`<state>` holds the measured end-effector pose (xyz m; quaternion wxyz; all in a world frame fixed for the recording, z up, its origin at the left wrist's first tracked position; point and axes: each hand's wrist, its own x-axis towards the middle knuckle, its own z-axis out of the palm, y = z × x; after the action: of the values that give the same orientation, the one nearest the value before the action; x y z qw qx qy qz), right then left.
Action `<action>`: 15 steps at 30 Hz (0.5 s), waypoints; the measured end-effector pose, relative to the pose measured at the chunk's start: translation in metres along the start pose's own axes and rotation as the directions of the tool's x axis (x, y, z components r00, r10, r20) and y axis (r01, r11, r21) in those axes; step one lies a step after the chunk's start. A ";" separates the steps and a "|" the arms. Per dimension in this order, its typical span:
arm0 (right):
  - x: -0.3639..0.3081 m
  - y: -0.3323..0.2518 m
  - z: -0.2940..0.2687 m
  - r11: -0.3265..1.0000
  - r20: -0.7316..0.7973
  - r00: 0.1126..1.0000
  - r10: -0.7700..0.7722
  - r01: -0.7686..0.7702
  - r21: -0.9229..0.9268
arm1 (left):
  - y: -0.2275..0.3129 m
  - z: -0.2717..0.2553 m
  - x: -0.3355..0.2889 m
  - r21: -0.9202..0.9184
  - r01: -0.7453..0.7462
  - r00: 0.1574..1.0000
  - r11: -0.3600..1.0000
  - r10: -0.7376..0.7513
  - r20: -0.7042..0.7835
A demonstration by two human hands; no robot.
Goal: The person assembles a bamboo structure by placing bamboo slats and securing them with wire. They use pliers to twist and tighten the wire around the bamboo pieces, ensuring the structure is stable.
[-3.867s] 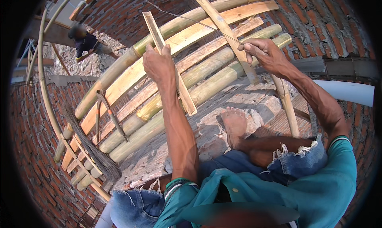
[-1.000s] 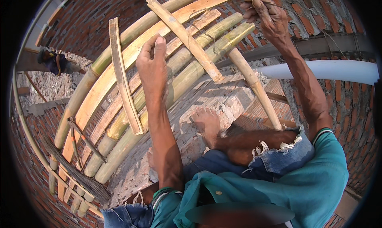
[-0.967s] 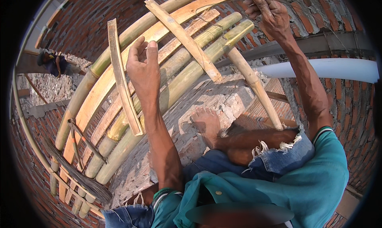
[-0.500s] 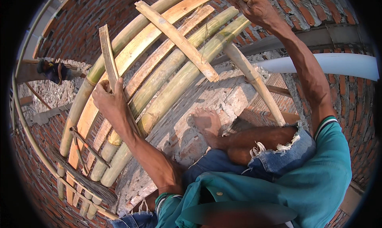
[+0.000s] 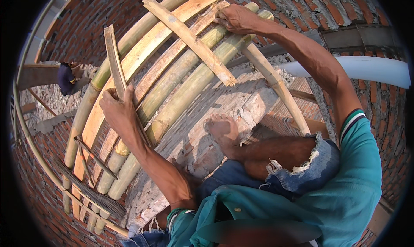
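My left hand [image 5: 117,108] is closed around a short wooden slat [image 5: 113,53], which lies across a row of bamboo poles [image 5: 172,102] and long planks. My right hand [image 5: 235,19] is at the far end of a rough narrow plank [image 5: 166,61], over the bamboo ends. Its fingers are curled in a pinch; whatever is in them is too small or hidden to make out. A second short slat [image 5: 189,40] crosses the poles between my hands, touching neither.
A hammer-like tool [image 5: 97,157] with a thin handle rests across the poles at the lower left, beside a bundle of wire [image 5: 97,191]. A slanting bamboo prop [image 5: 278,89], a pale pipe [image 5: 371,71] and brick walls [image 5: 297,7] surround the work. Another person [image 5: 67,79] is far left.
My right hand has come left and down to the rough plank's end. My left hand stays on the slat. The person in the distance has changed posture.
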<state>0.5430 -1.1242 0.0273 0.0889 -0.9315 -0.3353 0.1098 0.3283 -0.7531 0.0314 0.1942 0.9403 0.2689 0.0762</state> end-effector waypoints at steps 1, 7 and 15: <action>0.001 -0.003 0.000 0.998 -0.033 0.999 -0.023 0.021 -0.066 | 0.001 0.000 -0.001 0.015 -0.010 1.000 1.000 0.010 -0.006; 0.002 -0.016 -0.018 0.982 -0.069 0.996 -0.047 0.034 -0.188 | 0.013 0.010 -0.012 0.251 -0.014 0.976 0.968 0.067 -0.207; -0.017 -0.003 -0.033 0.955 -0.380 0.884 -0.272 0.298 0.010 | 0.082 0.026 -0.082 -0.863 0.075 0.818 0.499 0.464 0.339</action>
<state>0.5367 -1.1357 0.0620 0.1981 -0.8722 -0.4412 -0.0728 0.3048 -0.8689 0.0374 0.6818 0.7300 0.0182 -0.0444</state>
